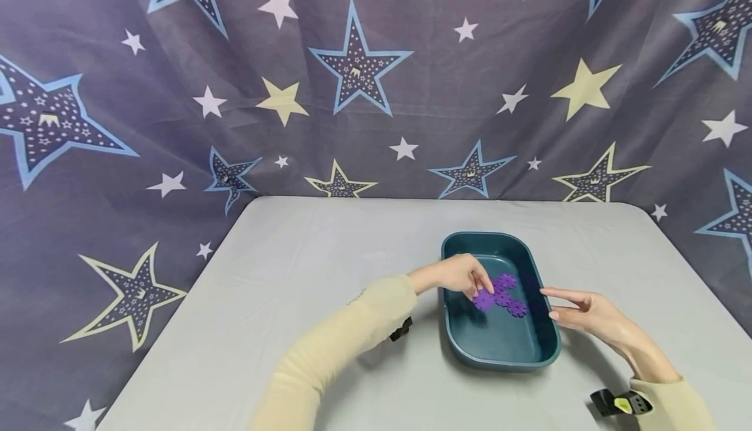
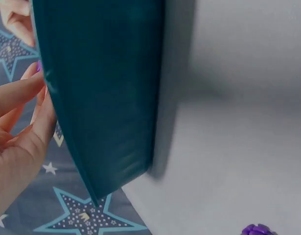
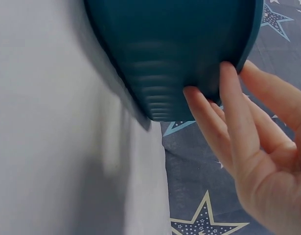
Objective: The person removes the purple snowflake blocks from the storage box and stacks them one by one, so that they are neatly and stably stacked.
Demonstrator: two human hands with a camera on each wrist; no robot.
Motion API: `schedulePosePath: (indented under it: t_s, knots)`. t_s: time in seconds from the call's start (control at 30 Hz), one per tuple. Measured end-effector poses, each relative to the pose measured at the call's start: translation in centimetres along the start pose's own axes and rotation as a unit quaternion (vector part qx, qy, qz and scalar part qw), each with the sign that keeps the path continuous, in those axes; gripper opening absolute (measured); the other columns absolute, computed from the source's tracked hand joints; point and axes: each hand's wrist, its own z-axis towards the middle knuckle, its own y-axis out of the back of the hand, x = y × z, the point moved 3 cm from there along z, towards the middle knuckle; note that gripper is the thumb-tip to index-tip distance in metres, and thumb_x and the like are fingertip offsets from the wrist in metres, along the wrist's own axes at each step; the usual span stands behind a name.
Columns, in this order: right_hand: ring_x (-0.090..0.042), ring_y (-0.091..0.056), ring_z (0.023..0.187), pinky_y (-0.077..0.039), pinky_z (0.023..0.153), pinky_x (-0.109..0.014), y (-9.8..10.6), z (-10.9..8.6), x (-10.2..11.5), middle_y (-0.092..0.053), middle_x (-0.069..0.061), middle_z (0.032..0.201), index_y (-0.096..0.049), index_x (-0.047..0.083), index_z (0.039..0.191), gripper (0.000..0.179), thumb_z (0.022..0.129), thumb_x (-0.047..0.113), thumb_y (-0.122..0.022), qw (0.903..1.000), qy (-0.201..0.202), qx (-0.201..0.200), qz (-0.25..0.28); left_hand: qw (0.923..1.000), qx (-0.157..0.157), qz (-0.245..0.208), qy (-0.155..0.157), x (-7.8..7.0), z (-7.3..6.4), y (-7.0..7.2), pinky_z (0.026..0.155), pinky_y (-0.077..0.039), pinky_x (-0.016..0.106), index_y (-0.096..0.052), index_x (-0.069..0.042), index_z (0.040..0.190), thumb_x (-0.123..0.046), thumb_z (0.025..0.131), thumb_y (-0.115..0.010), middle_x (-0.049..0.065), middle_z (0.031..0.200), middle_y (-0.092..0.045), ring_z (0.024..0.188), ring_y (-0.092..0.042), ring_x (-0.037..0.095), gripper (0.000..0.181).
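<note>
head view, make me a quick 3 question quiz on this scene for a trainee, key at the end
1. True or false: the left hand reaches into the teal bin.
2. Pick one. The flower-like pieces in the bin are: a) yellow, b) purple, c) white.
3. Fill in: the right hand has its fingertips against the ____ of the bin's wall.

Key: 1. true; 2. b; 3. outside

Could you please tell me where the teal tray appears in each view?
Head: the teal tray sits right of centre, its inside visible.
Left wrist: its outer wall extends from the top edge, mostly left of centre.
Right wrist: its outside shows at the top, around the middle.
Shared landmark: the star-patterned cloth.
</note>
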Motion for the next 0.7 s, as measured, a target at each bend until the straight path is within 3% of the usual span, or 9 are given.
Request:
schedulePosePath:
  t_s: [0.27,0.43,0.7]
  knots:
    - [-0.002,-0.059,0.086,-0.050,0.070,-0.021,0.1,0.0,0.1,-0.063,0.010,0.101,-0.052,0.005,0.123,0.039,0.085,0.011,-0.057,0.9997,0.021,0.006,0.006,0.9981,-0.014,-0.060,-0.005,0.4,-1.4,1.1,0.060,-0.051,0.018,-0.065,0.006,0.095,0.017,0.074,-0.058,0.010,0.079,-0.061,0.064,-0.059,0.010,0.025]
    - [-0.003,-0.060,0.086,-0.049,0.071,-0.021,0.0,-0.1,0.2,-0.064,0.009,0.101,-0.052,0.006,0.123,0.038,0.085,0.010,-0.057,0.9996,0.018,0.014,0.018,0.9967,-0.028,-0.075,-0.015,0.6,-2.5,1.7,0.061,-0.051,0.020,-0.065,0.007,0.095,0.017,0.074,-0.057,0.014,0.081,-0.062,0.065,-0.058,0.012,0.025]
    - [-0.003,-0.060,0.085,-0.050,0.071,-0.021,0.0,-0.1,0.2,-0.063,0.009,0.102,-0.054,0.009,0.122,0.038,0.085,0.011,-0.058,0.9998,0.010,0.009,0.016,0.9937,-0.065,-0.090,-0.016,1.3,-4.4,3.1,0.062,-0.051,0.021,-0.065,0.006,0.097,0.016,0.074,-0.057,0.008,0.076,-0.059,0.064,-0.057,0.010,0.027]
